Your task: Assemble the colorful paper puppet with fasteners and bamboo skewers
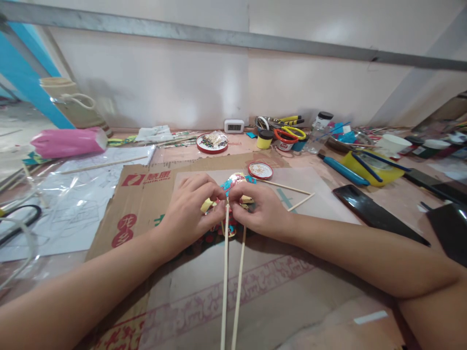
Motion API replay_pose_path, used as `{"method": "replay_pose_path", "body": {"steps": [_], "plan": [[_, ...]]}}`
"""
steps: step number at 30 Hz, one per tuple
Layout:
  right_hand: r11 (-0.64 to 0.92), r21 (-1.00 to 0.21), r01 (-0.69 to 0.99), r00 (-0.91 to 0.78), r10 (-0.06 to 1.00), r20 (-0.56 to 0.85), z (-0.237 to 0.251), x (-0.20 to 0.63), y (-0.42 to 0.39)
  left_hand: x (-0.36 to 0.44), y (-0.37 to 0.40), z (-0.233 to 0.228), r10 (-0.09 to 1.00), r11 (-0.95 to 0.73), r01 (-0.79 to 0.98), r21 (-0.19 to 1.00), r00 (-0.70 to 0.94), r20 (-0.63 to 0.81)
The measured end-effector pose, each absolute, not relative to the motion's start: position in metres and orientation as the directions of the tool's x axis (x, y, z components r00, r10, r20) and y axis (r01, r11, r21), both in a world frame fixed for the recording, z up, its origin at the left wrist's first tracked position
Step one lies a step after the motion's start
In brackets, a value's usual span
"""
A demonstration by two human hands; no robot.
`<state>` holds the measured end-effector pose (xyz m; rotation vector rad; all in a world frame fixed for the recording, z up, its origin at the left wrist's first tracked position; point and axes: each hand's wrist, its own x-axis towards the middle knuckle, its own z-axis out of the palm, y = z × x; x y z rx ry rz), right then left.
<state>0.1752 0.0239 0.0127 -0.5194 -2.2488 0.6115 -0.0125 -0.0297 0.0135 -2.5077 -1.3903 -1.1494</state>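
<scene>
My left hand (pixel 193 206) and my right hand (pixel 259 209) meet at the middle of the table, fingertips pinched together on a small colourful paper figure (pixel 233 187) in blue, yellow and red. Two thin wooden sticks (pixel 229 282) run from the figure toward me, side by side. The fingers hide most of the figure. It rests over a flattened cardboard sheet (pixel 142 194) with red print.
A red-rimmed lid of beads (pixel 260 170) and loose sticks (pixel 288 187) lie just beyond my hands. Farther back are a second bead dish (pixel 212 142), scissors (pixel 290 132), paint jars, a yellow bowl (pixel 368 167) and a white clock (pixel 234 126). Dark sheets (pixel 375 214) lie right, plastic-covered drawings (pixel 65 204) left.
</scene>
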Motion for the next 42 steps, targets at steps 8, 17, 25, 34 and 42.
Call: {"method": "replay_pose_path", "body": {"steps": [8, 17, 25, 34, 42], "plan": [[0.903, -0.387, 0.189, -0.702, 0.399, 0.590, 0.0104, 0.1775, 0.0284, -0.0121, -0.0298, 0.0139, 0.724, -0.585, 0.760, 0.284, 0.331, 0.605], [0.884, -0.409, 0.228, -0.740, 0.430, 0.517, 0.0118, 0.1796, 0.0257, -0.0120, -0.0295, 0.0131, 0.667, -0.589, 0.797, 0.133, 0.387, 0.637], [0.782, -0.558, 0.277, -0.701, 0.562, 0.440, 0.0086, 0.1797, 0.0221, -0.0099, -0.0308, 0.0119, 0.560, -0.564, 0.822, -0.080, 0.452, 0.694], [0.680, -0.681, 0.270, -0.657, 0.647, 0.386, 0.0118, 0.1761, 0.0219, -0.0113, -0.0302, 0.0124, 0.570, -0.569, 0.820, -0.056, 0.443, 0.692], [0.742, -0.634, 0.216, -0.650, 0.594, 0.474, 0.0138, 0.1766, 0.0232, -0.0131, -0.0307, 0.0148, 0.658, -0.591, 0.787, 0.174, 0.346, 0.669]]}}
